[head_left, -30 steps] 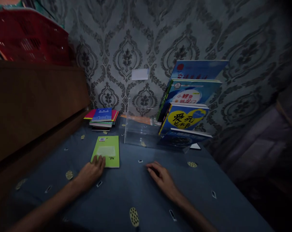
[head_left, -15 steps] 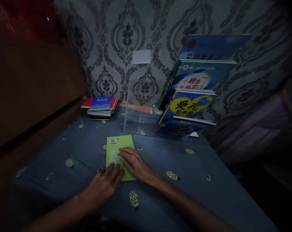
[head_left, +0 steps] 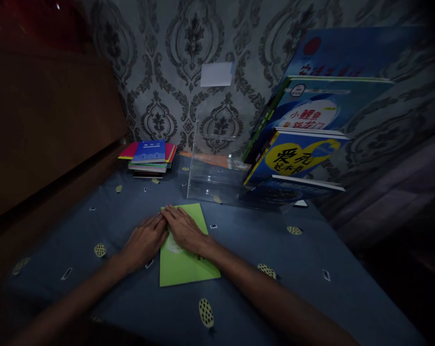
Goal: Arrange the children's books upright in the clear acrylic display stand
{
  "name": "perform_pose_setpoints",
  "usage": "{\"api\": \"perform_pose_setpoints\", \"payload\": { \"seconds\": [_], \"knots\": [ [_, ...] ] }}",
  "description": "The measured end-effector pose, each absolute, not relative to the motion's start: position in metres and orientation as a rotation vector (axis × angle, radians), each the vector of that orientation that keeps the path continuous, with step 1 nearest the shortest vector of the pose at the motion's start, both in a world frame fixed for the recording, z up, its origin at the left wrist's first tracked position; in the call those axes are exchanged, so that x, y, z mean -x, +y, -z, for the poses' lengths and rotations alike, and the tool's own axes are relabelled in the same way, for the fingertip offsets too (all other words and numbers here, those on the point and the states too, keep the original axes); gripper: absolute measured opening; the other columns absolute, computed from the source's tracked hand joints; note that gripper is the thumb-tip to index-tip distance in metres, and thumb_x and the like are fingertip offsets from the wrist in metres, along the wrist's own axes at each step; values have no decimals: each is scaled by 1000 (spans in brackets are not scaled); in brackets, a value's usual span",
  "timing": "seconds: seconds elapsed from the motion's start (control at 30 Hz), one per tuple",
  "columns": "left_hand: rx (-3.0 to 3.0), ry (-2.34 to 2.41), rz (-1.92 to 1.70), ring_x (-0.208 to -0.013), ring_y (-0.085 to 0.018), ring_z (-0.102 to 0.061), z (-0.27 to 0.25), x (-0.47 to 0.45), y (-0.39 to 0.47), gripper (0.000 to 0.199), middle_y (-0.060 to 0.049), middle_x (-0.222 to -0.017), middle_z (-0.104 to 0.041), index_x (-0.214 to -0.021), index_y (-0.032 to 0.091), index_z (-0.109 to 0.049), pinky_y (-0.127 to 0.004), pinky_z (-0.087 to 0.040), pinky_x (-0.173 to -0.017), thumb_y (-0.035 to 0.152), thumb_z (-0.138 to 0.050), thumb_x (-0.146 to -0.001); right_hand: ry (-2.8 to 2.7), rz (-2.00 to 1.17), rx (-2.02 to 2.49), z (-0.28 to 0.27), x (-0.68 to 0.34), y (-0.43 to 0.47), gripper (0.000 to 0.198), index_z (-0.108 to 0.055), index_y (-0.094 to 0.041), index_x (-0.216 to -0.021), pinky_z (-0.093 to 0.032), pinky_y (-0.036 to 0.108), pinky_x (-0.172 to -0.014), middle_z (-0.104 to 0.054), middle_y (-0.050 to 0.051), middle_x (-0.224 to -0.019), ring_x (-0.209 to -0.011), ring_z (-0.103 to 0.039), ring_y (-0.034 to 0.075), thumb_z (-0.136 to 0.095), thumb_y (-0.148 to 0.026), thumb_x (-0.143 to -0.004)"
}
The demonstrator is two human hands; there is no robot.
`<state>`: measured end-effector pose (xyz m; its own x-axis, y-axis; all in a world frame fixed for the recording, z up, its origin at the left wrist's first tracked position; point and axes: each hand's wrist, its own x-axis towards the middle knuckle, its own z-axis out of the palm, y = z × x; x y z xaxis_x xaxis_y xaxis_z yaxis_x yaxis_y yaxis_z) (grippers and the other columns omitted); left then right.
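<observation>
Book (head_left: 184,270), green, in head view: flat on tablecloth (head_left: 246,240), near clear rack (head_left: 210,191), with left hand (head_left: 145,240) and right hand (head_left: 183,230) now shifted to far left corner. Fingers together, slightly bent; cannot tell whether gripping. Seems steadied, not lifted.

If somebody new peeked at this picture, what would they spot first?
Probably the bright lime-green book, lying front and centre on the dark blue cloth, with the right hand on it and the left hand at its left edge. Next might come the blue book with a yellow heart, propped in the clear rack on the right.
</observation>
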<state>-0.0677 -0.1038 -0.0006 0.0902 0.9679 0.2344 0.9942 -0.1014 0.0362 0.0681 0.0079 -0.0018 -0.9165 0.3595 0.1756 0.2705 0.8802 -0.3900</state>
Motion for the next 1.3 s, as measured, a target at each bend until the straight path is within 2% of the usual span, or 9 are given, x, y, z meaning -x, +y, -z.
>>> {"api": "perform_pose_setpoints", "payload": {
  "seconds": [0.2, 0.43, 0.6, 1.17, 1.3],
  "knots": [
    [2195, -1951, 289, -128, -25, -56, 13, 72, -103, 40, -15, -139, -59, -133, 12, -54, -40, -47, -106, 25, -40, -98, -2696, -496, 826, 8, -113, 44, 48, -44, -10, -144, -28, 47, -119, -50, 17, -147, -142, -39, 24, -32, -21, -99],
    [2177, -1968, 303, -135, -28, -49, 17, 72, -89, 44, -19, -142, -55, -135, 7, -52, -45, -43, -109, 26, -39, -98, -2634, -478, 819, 24, -151, 60, 47, -48, -13, -142, -26, 51, -119, -53, 14, -145, -142, -40, 25, -30, -25, -100],
    [2213, -1952, 274, -135, -27, -49, 15, 68, -68, 42, -17, -142, -55, -134, 8, -53, -45, -41, -111, 26, -36, -100, -2614, -450, 814, 25, -148, 59, 46, -51, -15, -139, -28, 52, -118, -55, 14, -144, -140, -43, 26, -32, -25, -99],
    [2521, -1734, 343, -143, -21, -38, 12, 26, -31, 46, -13, -151, -47, -143, 12, -45, -43, -31, -117, 26, -31, -103, -2596, -424, 826, 27, -150, 58, 47, -53, -13, -139, -30, 51, -117, -51, 16, -147, -140, -43, 25, -30, -27, -100],
    [2492, -1762, 361, -143, -20, -39, 19, 31, -45, 45, -12, -150, -47, -144, 15, -46, -46, -30, -118, 28, -32, -102, -2636, -403, 814, 23, -150, 56, 49, -51, -11, -140, -28, 51, -117, -44, 17, -152, -144, -36, 27, -35, -34, -100]
  ]
}}
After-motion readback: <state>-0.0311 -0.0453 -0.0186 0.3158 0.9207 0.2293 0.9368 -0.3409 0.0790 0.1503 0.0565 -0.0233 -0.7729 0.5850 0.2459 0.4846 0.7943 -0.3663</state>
